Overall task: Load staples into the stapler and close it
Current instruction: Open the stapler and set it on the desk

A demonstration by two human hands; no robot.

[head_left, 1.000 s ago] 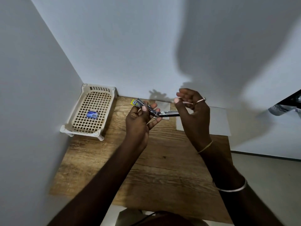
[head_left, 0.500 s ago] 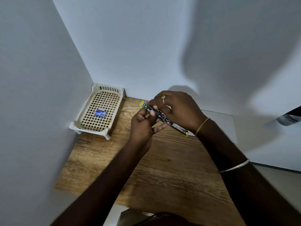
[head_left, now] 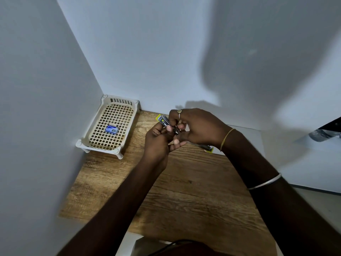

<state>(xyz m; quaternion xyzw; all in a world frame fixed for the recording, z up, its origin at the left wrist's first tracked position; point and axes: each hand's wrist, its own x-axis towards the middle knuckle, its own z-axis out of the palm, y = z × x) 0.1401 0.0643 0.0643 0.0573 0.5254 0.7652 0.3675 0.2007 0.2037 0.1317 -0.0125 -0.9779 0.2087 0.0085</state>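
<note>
Slim metal stapler with yellow-green end caps (head_left: pixel 164 121): held in the air above the wooden table (head_left: pixel 184 191), opened out long, one cap at far left, the other showing below the right wrist.

Left hand (head_left: pixel 158 139): fingers curled round the far half, thumb on top. Right hand (head_left: pixel 195 130): arched over the middle, fingertips pinching at the channel. Staple strip not visible; seating cannot be confirmed.

Handling, est.: light, rigid, smooth metal, prob. slippery; hinge loose when open. Grip by the side rails, clear of the spring pusher.

Vs 1.0 s ago: right hand was lifted off to the side; it now covers the stapler. Vs 0.5 s ago: approx. same pose.

Cream plastic lattice basket (head_left: pixel 127 115), small blue box (head_left: pixel 111 129) inside: no change.
</note>
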